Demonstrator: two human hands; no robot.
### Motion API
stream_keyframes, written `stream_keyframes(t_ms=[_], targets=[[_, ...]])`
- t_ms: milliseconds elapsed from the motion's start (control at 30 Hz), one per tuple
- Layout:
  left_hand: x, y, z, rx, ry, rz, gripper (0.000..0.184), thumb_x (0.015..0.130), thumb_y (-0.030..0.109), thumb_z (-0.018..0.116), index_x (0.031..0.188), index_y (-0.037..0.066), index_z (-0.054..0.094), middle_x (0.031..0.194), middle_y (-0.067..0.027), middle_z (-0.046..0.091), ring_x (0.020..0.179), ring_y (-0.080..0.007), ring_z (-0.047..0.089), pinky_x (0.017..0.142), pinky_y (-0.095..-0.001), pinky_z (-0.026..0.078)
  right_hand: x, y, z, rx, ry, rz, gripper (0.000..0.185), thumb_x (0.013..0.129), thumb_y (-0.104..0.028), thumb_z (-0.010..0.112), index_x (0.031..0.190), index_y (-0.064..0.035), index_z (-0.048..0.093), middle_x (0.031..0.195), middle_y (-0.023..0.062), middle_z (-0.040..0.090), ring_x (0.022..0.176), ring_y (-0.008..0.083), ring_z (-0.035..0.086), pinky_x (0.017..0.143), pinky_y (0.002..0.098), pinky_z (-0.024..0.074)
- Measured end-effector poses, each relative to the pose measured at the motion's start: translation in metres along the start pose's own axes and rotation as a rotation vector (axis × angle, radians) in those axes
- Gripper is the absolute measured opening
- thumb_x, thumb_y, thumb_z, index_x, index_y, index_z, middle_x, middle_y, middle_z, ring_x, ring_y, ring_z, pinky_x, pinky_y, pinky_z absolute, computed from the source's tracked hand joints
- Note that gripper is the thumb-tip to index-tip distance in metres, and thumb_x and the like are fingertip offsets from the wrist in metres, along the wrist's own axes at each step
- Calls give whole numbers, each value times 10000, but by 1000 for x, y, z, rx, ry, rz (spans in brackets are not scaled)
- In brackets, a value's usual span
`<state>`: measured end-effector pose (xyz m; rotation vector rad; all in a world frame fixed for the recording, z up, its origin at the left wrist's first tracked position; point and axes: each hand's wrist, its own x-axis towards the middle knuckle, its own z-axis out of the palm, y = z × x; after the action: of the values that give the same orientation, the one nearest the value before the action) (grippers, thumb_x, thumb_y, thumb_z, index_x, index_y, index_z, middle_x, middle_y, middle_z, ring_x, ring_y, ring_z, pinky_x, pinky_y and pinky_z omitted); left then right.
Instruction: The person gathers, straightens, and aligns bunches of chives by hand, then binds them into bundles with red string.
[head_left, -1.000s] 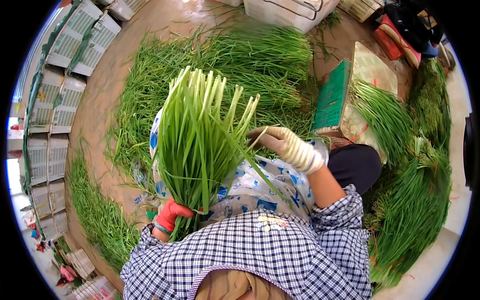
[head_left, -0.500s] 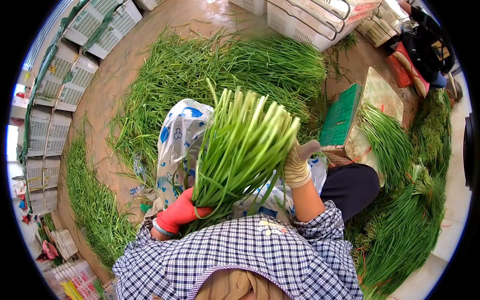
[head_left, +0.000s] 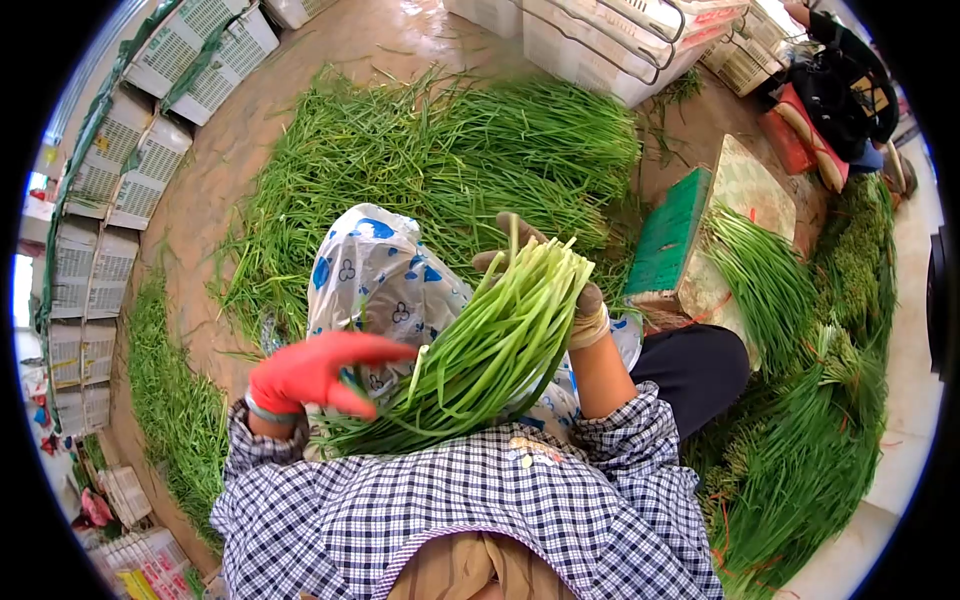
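Floor pile: a broad heap of loose, long green stalks [head_left: 450,150] spreads ahead of you, presumably to stay within reach.
Right side: a deep green stack of leafy bunches with orange ties [head_left: 810,450] lies beside you, probably kept apart from the loose stalks.
Lap: a translucent plastic sheet with blue prints [head_left: 370,250] covers your knee, likely against damp.
Box: an angular green-and-cream box [head_left: 668,245] has a bunch lying against it.
Bundle: the thick green sheaf with pale ends [head_left: 500,340] slants over your lap, pale ends raised rightward.
Right hand: your grey-fingered knit glove [head_left: 590,315] backs the sheaf, fingers extended, seemingly supporting it; its grip is hidden.
Left hand: your red glove [head_left: 320,372], blurred, has fingers spread, grasping nothing; leaf contact is unclear.
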<state>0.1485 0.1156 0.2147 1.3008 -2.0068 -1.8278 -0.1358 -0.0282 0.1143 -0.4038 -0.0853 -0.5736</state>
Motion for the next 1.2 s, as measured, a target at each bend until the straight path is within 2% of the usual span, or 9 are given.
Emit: stream_keyframes(t_ms=[67,133,233,467,533,667,767,1067,1200], targets=[[0,-3,-24,17,255,-19,879,795,444,746,1474,61,339,1328,-157,557,1213,-227,538,1035,-385,401,2,2,-5,-12,-6,-8,1219,594,-432,890,1500,-46,173,1355,251,463,1189,355,542,1025,478,449],[33,23,-28,-194,563,233,801,838,425,715,1463,66,366,1315,-147,569,1214,-227,535,1035,-373,406,1,3,-2,-74,40,-22,1177,633,-439,856,1490,9,186,1347,198,493,1196,297,546,1035,434,444],[87,44,-22,-354,590,427,651,924,336,636,1455,61,379,1305,-138,577,1211,-209,534,1030,-337,409,1,0,9,-206,114,-48,1128,674,-488,800,1489,16,205,1371,159,484,1210,262,537,1041,402,435],[136,50,-32,-368,664,412,391,992,177,534,1351,25,510,1258,-95,615,1146,-132,547,1003,-292,426,-6,-1,10,-284,239,-73,946,752,-486,740,1451,-5,322,1307,118,543,1154,229,575,1010,389,460],[133,50,-27,-376,623,401,399,989,180,539,1354,23,506,1302,-89,587,1185,-140,526,1015,-289,416,-6,-2,9,-263,249,-78,854,778,-463,725,1414,-6,384,1253,106,582,1128,230,593,993,387,472],[141,21,-13,-298,709,481,746,936,259,635,1499,-1,220,1424,-146,462,1257,-200,473,1057,-324,370,8,-3,32,-166,329,-47,634,873,-377,674,1358,-34,454,1213,87,607,1109,210,596,976,376,479],[140,25,-16,-358,564,172,989,825,297,771,1508,-20,129,1368,-165,496,1219,-201,499,1055,-311,362,16,-3,36,-339,392,-37,396,971,-244,581,1299,-41,492,1193,78,614,1085,187,592,969,367,480],[144,24,-38,-295,509,174,968,839,300,740,1506,-27,118,1262,-184,577,1146,-206,562,1007,-314,414,9,5,36,-117,607,-120,297,940,-150,618,1206,-48,534,1050,86,663,934,208,663,817,381,566],[145,50,-18,129,529,170,996,775,222,780,1521,26,149,1188,-162,604,1074,-208,572,955,-313,437,21,15,27,-360,820,-225,189,905,-54,622,1091,-44,590,996,82,666,851,203,672,739,340,571]])
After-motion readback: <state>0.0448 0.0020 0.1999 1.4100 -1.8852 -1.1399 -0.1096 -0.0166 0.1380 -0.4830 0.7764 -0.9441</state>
